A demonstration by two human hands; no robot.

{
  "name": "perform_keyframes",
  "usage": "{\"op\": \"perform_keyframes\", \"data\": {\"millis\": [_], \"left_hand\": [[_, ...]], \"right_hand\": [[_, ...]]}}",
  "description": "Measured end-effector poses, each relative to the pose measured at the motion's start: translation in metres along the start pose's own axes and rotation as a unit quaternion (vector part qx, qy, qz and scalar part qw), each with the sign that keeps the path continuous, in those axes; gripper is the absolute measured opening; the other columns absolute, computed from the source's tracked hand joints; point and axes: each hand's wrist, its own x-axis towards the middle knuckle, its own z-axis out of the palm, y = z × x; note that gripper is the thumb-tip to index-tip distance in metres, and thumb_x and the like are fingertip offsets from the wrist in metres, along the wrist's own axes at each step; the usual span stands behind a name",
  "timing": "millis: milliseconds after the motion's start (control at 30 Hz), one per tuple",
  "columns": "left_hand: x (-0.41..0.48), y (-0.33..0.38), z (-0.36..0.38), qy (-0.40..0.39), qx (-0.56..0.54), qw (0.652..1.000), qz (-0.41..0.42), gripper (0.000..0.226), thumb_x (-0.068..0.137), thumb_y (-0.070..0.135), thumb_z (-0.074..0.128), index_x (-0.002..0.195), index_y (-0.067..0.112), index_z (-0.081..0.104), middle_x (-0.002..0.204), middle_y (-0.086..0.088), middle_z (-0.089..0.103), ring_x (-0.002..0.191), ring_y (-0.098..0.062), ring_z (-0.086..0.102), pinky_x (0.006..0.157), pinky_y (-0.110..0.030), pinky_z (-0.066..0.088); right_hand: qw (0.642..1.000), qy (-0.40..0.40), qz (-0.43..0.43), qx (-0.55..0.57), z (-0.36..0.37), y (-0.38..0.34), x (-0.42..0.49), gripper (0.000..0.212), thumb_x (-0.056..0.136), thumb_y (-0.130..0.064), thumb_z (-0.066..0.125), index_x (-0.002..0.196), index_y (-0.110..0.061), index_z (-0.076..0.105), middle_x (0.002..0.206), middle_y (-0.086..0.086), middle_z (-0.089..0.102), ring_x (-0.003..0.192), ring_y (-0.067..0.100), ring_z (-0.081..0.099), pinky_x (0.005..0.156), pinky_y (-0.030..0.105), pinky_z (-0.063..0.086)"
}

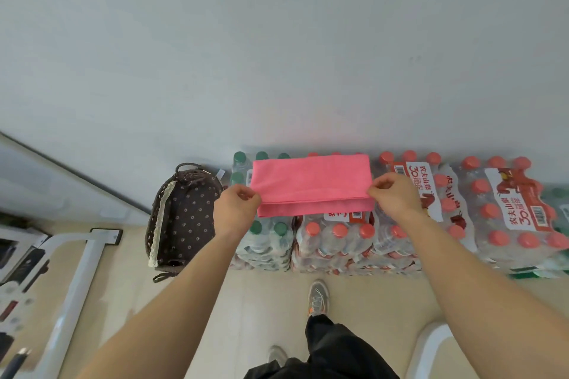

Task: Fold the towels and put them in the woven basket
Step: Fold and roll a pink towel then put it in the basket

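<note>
I have the pink towel (311,184) stretched between both hands over the shrink-wrapped packs of bottled water (508,215). Whether it rests on them or hangs just above, I cannot tell. My left hand (235,209) pinches its left end and my right hand (392,194) pinches its right end, fingers curled onto the cloth. It is already doubled lengthwise, with a lower layer showing along the near edge. I judge it light, soft and limp. It will sag wherever unsupported, so the ends or corners are the places to grip, keeping the layers pinched together. The woven basket (184,212), lined with dotted brown fabric, stands on the floor (277,301) just left of the packs. The red-and-white labels (418,191) read 农夫山泉 with a large "30" and barcodes.
</note>
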Motion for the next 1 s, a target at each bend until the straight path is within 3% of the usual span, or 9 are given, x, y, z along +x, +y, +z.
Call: {"op": "perform_keyframes", "data": {"millis": [167, 367, 533, 667, 733, 833, 900, 1000], "left_hand": [[-0.012, -0.005, 0.010, 0.003, 0.058, 0.998, 0.032, 0.001, 0.080, 0.028, 0.065, 0.080, 0.029, 0.065, 0.078, 0.012, 0.066, 0.071, -0.005, 0.062, 0.067, -0.031, 0.054], [-0.016, -0.014, 0.022, 0.008, 0.188, 0.980, 0.067, 0.004, 0.084, 0.034, 0.059, 0.082, 0.031, 0.059, 0.074, 0.012, 0.063, 0.066, -0.013, 0.060, 0.060, -0.032, 0.054], [-0.013, -0.018, 0.024, -0.012, 0.258, 0.960, 0.104, 0.009, 0.086, 0.036, 0.058, 0.089, 0.031, 0.065, 0.087, 0.009, 0.058, 0.076, -0.018, 0.059, 0.059, -0.030, 0.049], [-0.006, -0.006, 0.031, 0.040, 0.269, 0.948, 0.166, 0.015, 0.085, 0.031, 0.060, 0.089, 0.022, 0.071, 0.087, 0.001, 0.052, 0.083, -0.025, 0.054, 0.059, -0.032, 0.044], [0.004, 0.005, 0.043, 0.056, 0.252, 0.936, 0.238, 0.018, 0.084, 0.023, 0.061, 0.097, 0.018, 0.072, 0.094, -0.003, 0.058, 0.089, -0.027, 0.056, 0.067, -0.036, 0.050], [0.022, 0.022, 0.071, 0.037, 0.246, 0.914, 0.320, 0.035, 0.083, 0.013, 0.054, 0.116, 0.009, 0.067, 0.118, -0.010, 0.064, 0.111, -0.032, 0.058, 0.088, -0.046, 0.051], [0.033, 0.027, 0.089, 0.015, 0.279, 0.899, 0.337, 0.046, 0.085, 0.017, 0.048, 0.129, 0.008, 0.058, 0.137, -0.013, 0.056, 0.130, -0.034, 0.048, 0.104, -0.050, 0.043], [0.047, 0.018, 0.103, -0.037, 0.341, 0.887, 0.311, 0.058, 0.097, 0.037, 0.038, 0.149, 0.013, 0.035, 0.157, -0.008, 0.033, 0.147, -0.029, 0.025, 0.116, -0.051, 0.024]], "right_hand": [[0.999, 0.007, -0.006, -0.054, 0.007, 0.014, -0.008, 0.008, 0.087, -0.011, 0.067, 0.093, -0.016, 0.063, 0.088, -0.003, 0.064, 0.083, 0.018, 0.060, 0.075, 0.030, 0.042], [0.994, 0.006, -0.003, -0.109, 0.013, 0.023, -0.009, 0.007, 0.092, -0.016, 0.063, 0.092, -0.021, 0.059, 0.092, -0.002, 0.065, 0.085, 0.022, 0.061, 0.078, 0.040, 0.052], [0.983, 0.024, -0.015, -0.180, 0.016, 0.025, -0.009, 0.005, 0.091, -0.018, 0.063, 0.095, -0.021, 0.063, 0.103, 0.005, 0.064, 0.092, 0.025, 0.059, 0.076, 0.038, 0.051], [0.952, 0.088, -0.080, -0.283, 0.034, 0.004, -0.011, 0.025, 0.088, -0.024, 0.059, 0.113, -0.019, 0.065, 0.118, 0.010, 0.056, 0.109, 0.031, 0.051, 0.088, 0.041, 0.048], [0.941, 0.067, -0.144, -0.299, 0.050, -0.016, -0.006, 0.040, 0.088, -0.025, 0.054, 0.127, -0.019, 0.060, 0.129, 0.010, 0.053, 0.116, 0.032, 0.048, 0.096, 0.044, 0.045], [0.931, -0.021, -0.209, -0.297, 0.079, -0.039, 0.009, 0.058, 0.090, -0.025, 0.047, 0.148, -0.021, 0.039, 0.154, 0.008, 0.035, 0.140, 0.031, 0.032, 0.115, 0.045, 0.029], [0.916, -0.060, -0.236, -0.318, 0.097, -0.040, 0.020, 0.065, 0.094, -0.031, 0.041, 0.155, -0.022, 0.024, 0.161, 0.006, 0.022, 0.149, 0.028, 0.018, 0.120, 0.043, 0.019], [0.879, -0.068, -0.266, -0.391, 0.108, -0.020, 0.032, 0.067, 0.095, -0.047, 0.017, 0.157, -0.020, 0.017, 0.165, 0.007, 0.013, 0.151, 0.027, 0.011, 0.122, 0.047, 0.012]]}}
